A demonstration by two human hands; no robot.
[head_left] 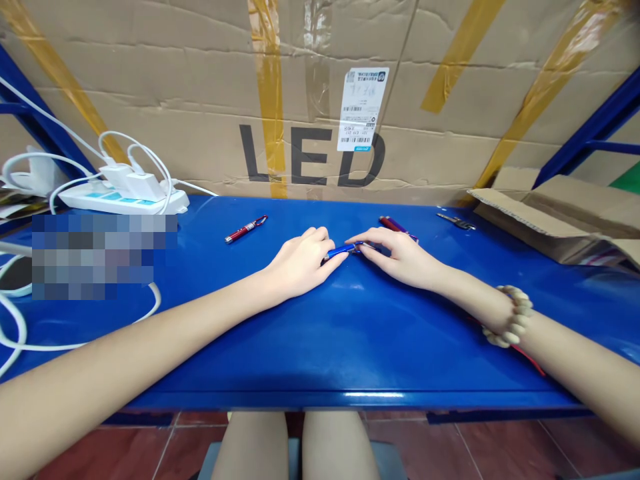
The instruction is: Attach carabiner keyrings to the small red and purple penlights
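My left hand (305,260) is closed around one end of a slim blue laser pointer (340,251), pen-shaped, held just above the blue table. At its other end, the thumb and fingers of my right hand (400,257) pinch around the small clip, which my fingers partly hide. A red laser pointer (245,230) with a red snap-hook clip lies to the left, apart from my left hand. Just behind my right hand lies another red tube-shaped piece (393,224), partly covered by the hand.
A white power strip (125,197) with plugs and looping white cables fills the left side, near a blurred-out patch. Small keys (456,221) lie right of my right hand. An open cardboard box (550,213) stands at right. A large cardboard sheet (190,87) marked LED backs the table (320,360).
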